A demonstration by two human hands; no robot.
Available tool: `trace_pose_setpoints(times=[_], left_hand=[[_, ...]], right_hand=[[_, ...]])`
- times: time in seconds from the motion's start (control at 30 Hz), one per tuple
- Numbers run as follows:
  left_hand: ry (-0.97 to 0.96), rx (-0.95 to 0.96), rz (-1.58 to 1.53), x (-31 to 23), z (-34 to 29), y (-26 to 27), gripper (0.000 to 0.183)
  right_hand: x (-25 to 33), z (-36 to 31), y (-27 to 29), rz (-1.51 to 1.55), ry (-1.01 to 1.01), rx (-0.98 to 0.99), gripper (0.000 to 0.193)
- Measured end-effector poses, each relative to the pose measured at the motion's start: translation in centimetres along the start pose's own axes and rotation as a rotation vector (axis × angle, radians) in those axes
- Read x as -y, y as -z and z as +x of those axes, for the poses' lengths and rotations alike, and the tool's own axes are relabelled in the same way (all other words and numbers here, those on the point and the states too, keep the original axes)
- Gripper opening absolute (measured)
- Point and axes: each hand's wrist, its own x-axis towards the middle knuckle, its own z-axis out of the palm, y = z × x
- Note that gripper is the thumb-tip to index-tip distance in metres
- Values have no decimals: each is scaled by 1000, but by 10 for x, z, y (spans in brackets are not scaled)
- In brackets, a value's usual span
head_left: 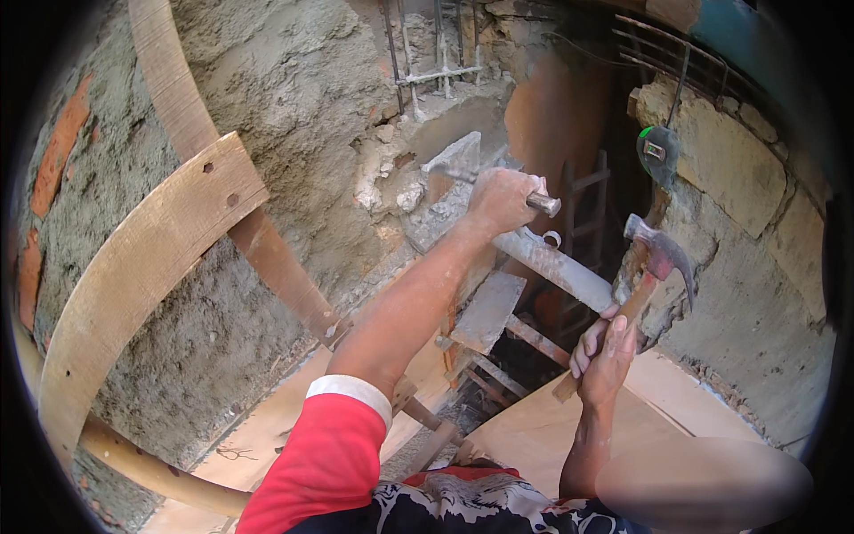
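1. HEAD VIEW, CENTRE: A worker's left hand (503,200) held a metal chisel (544,205) before broken masonry (391,173), fingers curled tightly round the shaft; the chisel's blunt butt showed at the right of the fist, and a blurred grey length at its left

2. RIGHT OF CENTRE: Lower in the frame, the right hand (608,356) gripped a claw hammer (637,298), fingers wrapped about the wooden handle, the steel head above the hand and the handle's foot at its lower left

3. BETWEEN THE TWO: The butt lay left of the hammer head and slightly higher, the two apart, with the striking face turned left towards it; the chisel's long axis ran mostly across the frame, dipping to the right, while the handle climbed from lower left to upper right; the left hand was the one at the chisel

4. AROUND THEM: Steel bars (442,76) rose at upper centre, a curved-looking wooden plank (133,276) crossed the left side, and a pale beam (556,264) slanted below the chisel
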Motion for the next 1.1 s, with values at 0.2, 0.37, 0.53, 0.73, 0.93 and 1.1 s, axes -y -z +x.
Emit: trace_pose_setpoints(times=[0.2,0.37,0.53,0.73,0.93,1.1], left_hand=[[229,130,83,45,-25,-7,26],[142,47,-22,4,-32,-19,27],[105,-113,-166,6,-19,-4,33],[115,21,-71,20,-31,-16,22],[32,98,-82,22,-44,-16,11],[95,126,-151,24,-44,-17,9]], right_hand=[[-15,-14,4,-69,-41,72,36],[-32,-13,7,-97,-94,55,36],[-34,-18,9,-94,-88,61,35],[-30,-21,7,-87,-68,104,36],[-32,-25,-7,-31,-2,43,37],[-26,-13,-21,117,121,-64,39]])
